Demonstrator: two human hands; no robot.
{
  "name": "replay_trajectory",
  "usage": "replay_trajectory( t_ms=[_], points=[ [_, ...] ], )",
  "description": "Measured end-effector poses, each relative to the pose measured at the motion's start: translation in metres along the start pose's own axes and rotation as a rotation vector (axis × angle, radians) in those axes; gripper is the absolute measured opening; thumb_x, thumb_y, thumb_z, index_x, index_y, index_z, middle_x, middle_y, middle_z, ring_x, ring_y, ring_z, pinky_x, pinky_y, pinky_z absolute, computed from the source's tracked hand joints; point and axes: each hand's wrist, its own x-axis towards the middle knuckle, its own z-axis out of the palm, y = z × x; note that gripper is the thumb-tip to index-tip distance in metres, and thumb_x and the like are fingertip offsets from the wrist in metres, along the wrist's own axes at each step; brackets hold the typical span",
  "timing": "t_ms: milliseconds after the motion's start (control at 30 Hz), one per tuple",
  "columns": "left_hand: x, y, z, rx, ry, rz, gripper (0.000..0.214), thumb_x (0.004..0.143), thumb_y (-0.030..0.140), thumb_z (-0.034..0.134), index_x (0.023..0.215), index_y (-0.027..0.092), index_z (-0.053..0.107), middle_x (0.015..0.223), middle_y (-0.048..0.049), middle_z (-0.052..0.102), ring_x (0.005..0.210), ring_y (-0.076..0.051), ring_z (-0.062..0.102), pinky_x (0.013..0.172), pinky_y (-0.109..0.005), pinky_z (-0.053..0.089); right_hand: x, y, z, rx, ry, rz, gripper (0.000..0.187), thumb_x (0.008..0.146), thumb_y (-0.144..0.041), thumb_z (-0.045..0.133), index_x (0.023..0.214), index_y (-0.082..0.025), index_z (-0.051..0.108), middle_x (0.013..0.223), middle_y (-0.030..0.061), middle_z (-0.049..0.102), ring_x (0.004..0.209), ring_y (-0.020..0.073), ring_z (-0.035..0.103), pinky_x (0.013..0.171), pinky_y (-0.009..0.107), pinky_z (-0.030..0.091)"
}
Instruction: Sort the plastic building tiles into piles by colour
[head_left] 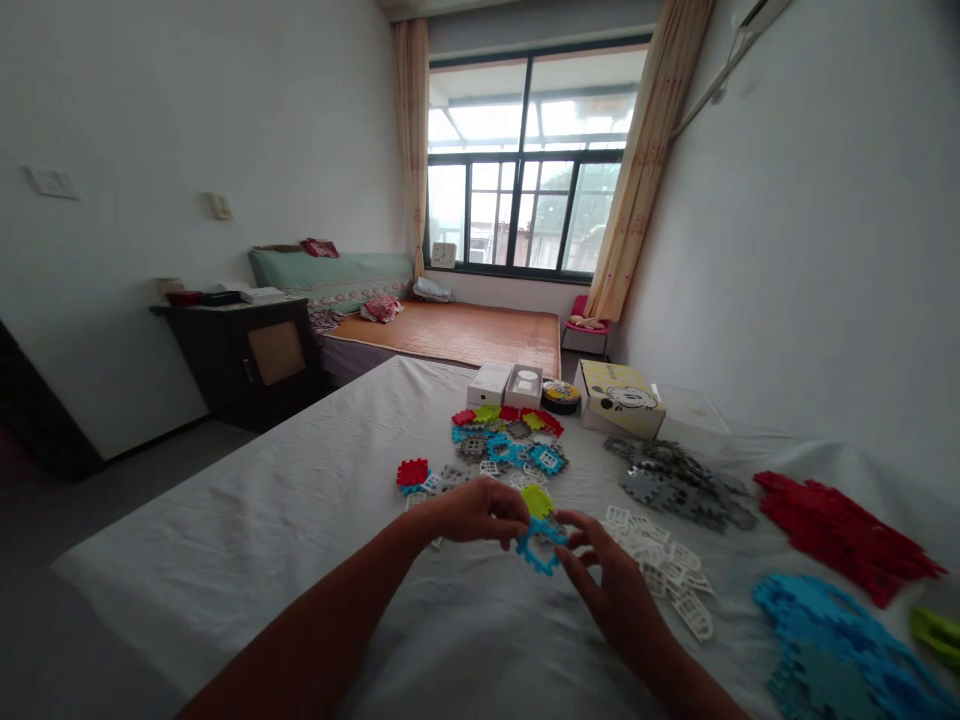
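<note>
A blue frame-shaped interlocking tile is gripped at its left edge by my left hand and at its right edge by my right hand. Just behind it is a yellow-green tile; whether the two are joined I cannot tell. Both hands have their fingers bent around the blue tile's sides, above the white sheet. Beyond them lies a cluster of linked red, green, blue and grey tiles. Left of that sits a red tile. White window-shaped pieces lie beside my right hand.
Piles of grey tiles, red tiles and blue tiles spread to the right. At the back stand a yellow cartoon box, a clear plastic bin, white boxes and a round black-and-yellow roll.
</note>
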Motion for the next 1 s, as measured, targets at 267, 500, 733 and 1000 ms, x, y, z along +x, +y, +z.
replay_trajectory(
  t_ms=[267,500,733,1000],
  points=[
    [-0.009,-0.003,-0.019,0.681,0.177,0.022,0.022,0.086,0.031,0.056,0.104,0.023,0.065,0.105,-0.0040,0.067,0.100,-0.020,0.059,0.090,-0.031,0.045,0.005,0.009,-0.019,0.036,0.103,0.161,0.035,0.085,-0.048,0.051,0.109,-0.023,0.056,0.085,0.0038,0.071,0.068,0.0175,0.067,0.062,0.028,0.053],
    [-0.013,-0.025,-0.030,0.985,0.169,-0.075,0.044,0.076,0.029,0.064,0.119,0.028,0.056,0.124,-0.0043,0.057,0.113,-0.024,0.052,0.096,-0.033,0.042,0.004,0.015,-0.023,0.080,0.050,0.149,0.036,0.085,-0.049,0.051,0.109,-0.023,0.057,0.082,0.0042,0.071,0.072,0.0193,0.068,0.064,0.029,0.054],
    [-0.005,-0.025,-0.024,1.154,0.232,-0.129,0.021,0.082,0.036,0.058,0.096,0.021,0.063,0.101,-0.0069,0.065,0.092,-0.025,0.061,0.081,-0.035,0.046,0.004,0.018,-0.021,-0.007,0.028,0.099,0.034,0.086,-0.048,0.050,0.103,-0.022,0.062,0.075,0.0014,0.068,0.064,0.0160,0.064,0.063,0.027,0.052],
    [-0.007,-0.017,-0.031,1.185,0.403,-0.118,0.015,0.086,0.032,0.053,0.095,0.021,0.060,0.102,-0.0062,0.065,0.100,-0.023,0.058,0.087,-0.035,0.041,0.003,0.021,-0.020,-0.054,0.002,0.075,0.032,0.086,-0.048,0.050,0.099,-0.023,0.066,0.092,0.0039,0.070,0.069,0.0158,0.064,0.065,0.028,0.052]
  ],
)
